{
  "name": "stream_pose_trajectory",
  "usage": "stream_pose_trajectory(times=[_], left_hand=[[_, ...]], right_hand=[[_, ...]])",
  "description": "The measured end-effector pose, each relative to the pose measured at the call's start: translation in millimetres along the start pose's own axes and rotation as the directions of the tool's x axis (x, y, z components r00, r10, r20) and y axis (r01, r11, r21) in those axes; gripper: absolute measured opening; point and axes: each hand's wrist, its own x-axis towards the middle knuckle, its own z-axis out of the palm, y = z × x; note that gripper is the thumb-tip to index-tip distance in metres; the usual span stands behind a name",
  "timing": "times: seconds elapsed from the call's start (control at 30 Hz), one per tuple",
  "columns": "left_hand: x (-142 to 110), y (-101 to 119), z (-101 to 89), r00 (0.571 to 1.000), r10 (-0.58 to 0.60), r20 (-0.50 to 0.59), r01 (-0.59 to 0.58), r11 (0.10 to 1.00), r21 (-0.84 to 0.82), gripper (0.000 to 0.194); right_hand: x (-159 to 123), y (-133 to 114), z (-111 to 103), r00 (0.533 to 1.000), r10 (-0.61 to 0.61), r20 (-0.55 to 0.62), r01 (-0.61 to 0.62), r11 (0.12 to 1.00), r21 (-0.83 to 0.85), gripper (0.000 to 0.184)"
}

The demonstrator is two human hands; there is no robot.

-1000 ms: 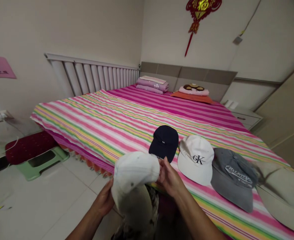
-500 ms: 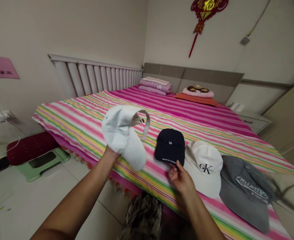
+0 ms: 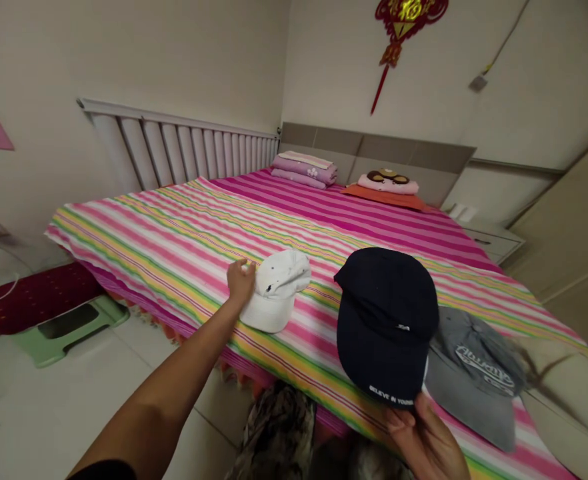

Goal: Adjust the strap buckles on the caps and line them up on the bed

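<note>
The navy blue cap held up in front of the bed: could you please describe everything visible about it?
The navy blue fabric baseball cap is lifted above the striped bedspread, its rounded crown towards the camera and its brim pointing down. Small white lettering runs along the brim edge, with a tiny white mark above. The right hand pinches the brim from below. It hides part of the grey cap.

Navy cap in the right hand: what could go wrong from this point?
1. The right hand pinches the navy cap only at its brim edge, so it may slip and drop.
2. Held up, the navy cap hides the bed behind it and overlaps the grey cap, which it could bump or cover.
3. The white cap under the left hand lies near the bed's edge and might slide off.
</note>
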Motion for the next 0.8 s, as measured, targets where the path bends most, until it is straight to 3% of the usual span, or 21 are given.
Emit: stream_pose_trajectory(times=[0.1,0.17,0.2,0.23,0.27,0.3,0.33,0.43,0.5,0.6,0.67,0.73,0.8], left_hand=[[-32.1,13.0,2.5,0.987,0.002,0.160,0.014,0.995,-0.097,0.037],[-60.1,20.8,6.9,0.918,-0.034,0.395,0.106,0.981,-0.160,0.048],[-73.3,24.9,9.0,0.834,-0.050,0.550,0.200,0.956,-0.216,0.055],[-84.7,29.5,10.8,0.702,-0.040,0.711,0.352,0.888,-0.296,0.061],[-93.9,34.6,11.8,0.596,0.004,0.803,0.480,0.800,-0.361,0.063],[-101.0,40.1,12.1,0.519,0.065,0.853,0.590,0.695,-0.412,0.060],[-106.2,45.7,11.5,0.492,0.123,0.862,0.657,0.597,-0.460,0.053],[-118.0,59.2,6.6,0.519,0.220,0.826,0.685,0.471,-0.556,0.030],[-128.3,63.8,2.8,0.461,0.273,0.844,0.693,0.483,-0.535,0.031],[-148.1,65.5,-1.3,0.313,0.286,0.906,0.695,0.581,-0.423,0.038],[-159.6,65.7,-3.7,0.237,0.235,0.943,0.678,0.655,-0.334,0.041],[-166.8,65.9,-6.5,0.197,0.199,0.960,0.667,0.691,-0.280,0.045],[-169.6,65.9,-9.8,0.197,0.203,0.959,0.687,0.670,-0.283,0.046]], right_hand=[[-7.4,4.7,9.7,1.000,0.022,0.007,-0.022,1.000,0.004,0.016],[-12.5,12.8,17.5,0.998,0.059,0.019,-0.059,0.998,0.006,0.020],[-15.3,18.7,20.5,0.995,0.089,0.034,-0.089,0.996,-0.003,0.024],[-18.4,25.6,22.5,0.991,0.124,0.051,-0.122,0.992,-0.025,0.026],[-21.7,32.9,23.3,0.985,0.159,0.065,-0.155,0.986,-0.062,0.028],[-24.8,39.8,22.9,0.979,0.192,0.075,-0.183,0.977,-0.112,0.029],[-27.6,45.3,21.3,0.973,0.219,0.076,-0.203,0.963,-0.179,0.030],[-30.2,45.7,13.9,0.970,0.239,0.047,-0.195,0.877,-0.440,0.026],[-26.0,30.4,12.0,0.984,0.177,0.015,-0.137,0.809,-0.572,0.024],[-17.1,-5.2,24.3,1.000,0.029,-0.007,-0.027,0.800,-0.599,0.033],[-14.9,-26.4,43.8,0.990,-0.053,0.132,0.122,0.795,-0.594,0.041],[-17.4,-39.0,68.2,0.958,-0.007,0.288,0.187,0.776,-0.602,0.040],[-22.8,-42.1,90.5,0.937,0.147,0.318,0.070,0.811,-0.581,0.032]])
